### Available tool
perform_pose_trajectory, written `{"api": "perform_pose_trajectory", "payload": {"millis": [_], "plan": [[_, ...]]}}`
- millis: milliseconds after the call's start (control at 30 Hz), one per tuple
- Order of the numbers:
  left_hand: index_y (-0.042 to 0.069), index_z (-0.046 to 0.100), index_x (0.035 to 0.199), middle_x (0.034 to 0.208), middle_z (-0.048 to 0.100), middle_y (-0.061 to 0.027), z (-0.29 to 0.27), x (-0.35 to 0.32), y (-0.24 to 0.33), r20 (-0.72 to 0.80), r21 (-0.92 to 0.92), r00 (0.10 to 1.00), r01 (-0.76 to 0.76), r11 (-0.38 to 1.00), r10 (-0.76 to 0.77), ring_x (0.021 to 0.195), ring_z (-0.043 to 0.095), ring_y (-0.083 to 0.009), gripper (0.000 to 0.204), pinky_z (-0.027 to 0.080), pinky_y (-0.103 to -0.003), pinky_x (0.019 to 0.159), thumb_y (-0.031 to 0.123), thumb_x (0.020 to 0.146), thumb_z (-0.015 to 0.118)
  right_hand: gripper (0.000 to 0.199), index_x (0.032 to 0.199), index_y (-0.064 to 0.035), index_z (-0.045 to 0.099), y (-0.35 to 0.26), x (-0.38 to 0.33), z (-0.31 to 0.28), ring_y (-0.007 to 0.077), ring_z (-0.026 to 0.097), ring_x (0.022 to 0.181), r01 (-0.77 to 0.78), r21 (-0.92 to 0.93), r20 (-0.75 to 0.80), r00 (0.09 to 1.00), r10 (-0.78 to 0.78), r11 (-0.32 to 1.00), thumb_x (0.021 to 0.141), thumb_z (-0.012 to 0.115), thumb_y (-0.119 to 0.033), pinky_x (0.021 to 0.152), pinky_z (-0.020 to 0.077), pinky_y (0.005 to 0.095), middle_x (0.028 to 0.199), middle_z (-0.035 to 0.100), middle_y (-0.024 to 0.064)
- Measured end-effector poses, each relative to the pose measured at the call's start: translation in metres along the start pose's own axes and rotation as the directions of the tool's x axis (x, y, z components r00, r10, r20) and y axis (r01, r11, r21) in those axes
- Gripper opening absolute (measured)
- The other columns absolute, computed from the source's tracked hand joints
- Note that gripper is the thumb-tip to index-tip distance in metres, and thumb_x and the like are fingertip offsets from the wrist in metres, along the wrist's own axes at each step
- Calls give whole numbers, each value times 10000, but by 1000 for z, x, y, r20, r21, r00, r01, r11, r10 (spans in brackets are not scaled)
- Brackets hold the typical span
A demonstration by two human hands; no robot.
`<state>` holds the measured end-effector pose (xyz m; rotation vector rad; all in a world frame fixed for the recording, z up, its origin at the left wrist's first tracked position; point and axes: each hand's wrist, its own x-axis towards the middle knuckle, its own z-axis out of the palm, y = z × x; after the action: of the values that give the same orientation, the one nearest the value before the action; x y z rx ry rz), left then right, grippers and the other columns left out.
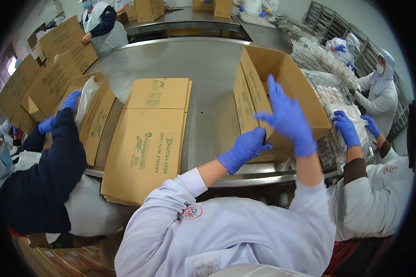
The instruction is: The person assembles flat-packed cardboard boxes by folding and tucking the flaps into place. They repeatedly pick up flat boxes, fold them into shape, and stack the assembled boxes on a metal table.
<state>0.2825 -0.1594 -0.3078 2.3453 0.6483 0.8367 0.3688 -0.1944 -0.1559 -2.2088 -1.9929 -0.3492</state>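
Note:
An open brown cardboard box (246,90) stands on the steel table in front of me, to the right, with its flaps raised. My left hand (247,148), in a blue glove, pinches the box's near left edge. My right hand (286,117), also blue-gloved, is over the box's near side with its fingers spread. Nothing shows in that hand, and it hides part of the near wall; whether it touches the cardboard I cannot tell. Left of the box lies a stack of flattened cardboard boxes (145,134), reaching past the table's front edge.
The steel table (208,92) runs away from me. At left, a co-worker's gloved hands (69,101) work at a box with a plastic liner (87,99). More boxes (60,76) stand beyond. Wire baskets (326,85) line the right, where another person's gloved hands (346,127) hold a bag.

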Motion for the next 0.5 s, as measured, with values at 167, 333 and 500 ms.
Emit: {"api": "perform_pose_trajectory", "payload": {"millis": [167, 333, 500], "plan": [[71, 514, 1124, 1220, 470, -185, -30, -36, -20, 88, 273, 996, -22, 962, -2, 1155, 427, -405, 622, 429, -538, 816, 480, 704, 721, 737, 1462, -140, 195, 17, -37, 51, 301, 409, 1250, -126, -306, -191, 979, 69, 943, 873, 493, -468, 1011, 265, 592, 1395, 360, 164], [92, 128, 1463, 1479, 168, -249, -88, -129, -49, -78, 643, 589, 646, 411, -804, 1324, 91, -556, 1074, 283, -738, 895, 494, 674, 735, 735, 1467, -200, 200, 13, -43, 45, 314, 188, 1382, -192, -423, -240, 966, 94, 885, 859, 528, -450, 1016, 45, 689, 1492, 231, 118], [88, 167, 1458, 1381, 294, -344, -33, -192, -79, -229, 844, 648, 504, 183, -727, 1174, 373, -580, 848, 462, -623, 785, 299, 792, 649, 800, 1478, -276, 151, -7, -47, 17, 376, -43, 1410, -279, -387, -225, 953, 204, 879, 824, 562, -484, 912, -75, 771, 1550, 33, 93]]}}
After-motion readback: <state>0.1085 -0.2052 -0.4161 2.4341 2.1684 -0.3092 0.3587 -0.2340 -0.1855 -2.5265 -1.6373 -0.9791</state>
